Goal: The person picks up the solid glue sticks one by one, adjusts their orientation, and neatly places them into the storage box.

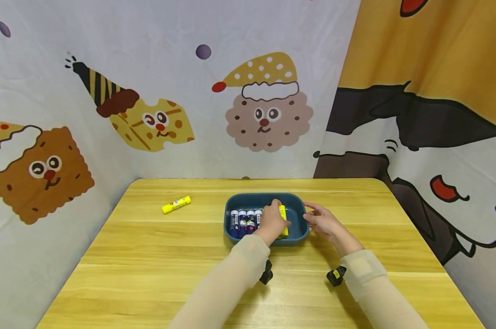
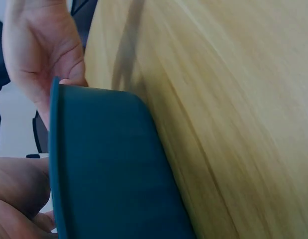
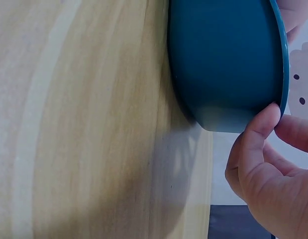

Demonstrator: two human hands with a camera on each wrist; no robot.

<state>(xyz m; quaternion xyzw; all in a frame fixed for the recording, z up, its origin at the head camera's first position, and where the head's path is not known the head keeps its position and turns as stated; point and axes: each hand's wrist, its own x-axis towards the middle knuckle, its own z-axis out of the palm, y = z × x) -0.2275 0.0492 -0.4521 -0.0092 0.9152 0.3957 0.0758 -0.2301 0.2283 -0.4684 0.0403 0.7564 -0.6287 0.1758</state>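
Note:
A dark teal plastic box stands on the table, holding a row of navy glue sticks with white caps. My left hand reaches into it, its fingers and thumb around a yellow glue stick to the right of the navy ones. The hand covers the middle of that stick. At the box's right end, my right hand pinches the rim between thumb and fingers; the right wrist view shows this grip at the box's corner.
Another yellow glue stick lies on the wooden table, left of the box. A cloth with cartoon prints hangs behind the table, and a patterned cloth hangs along its right side.

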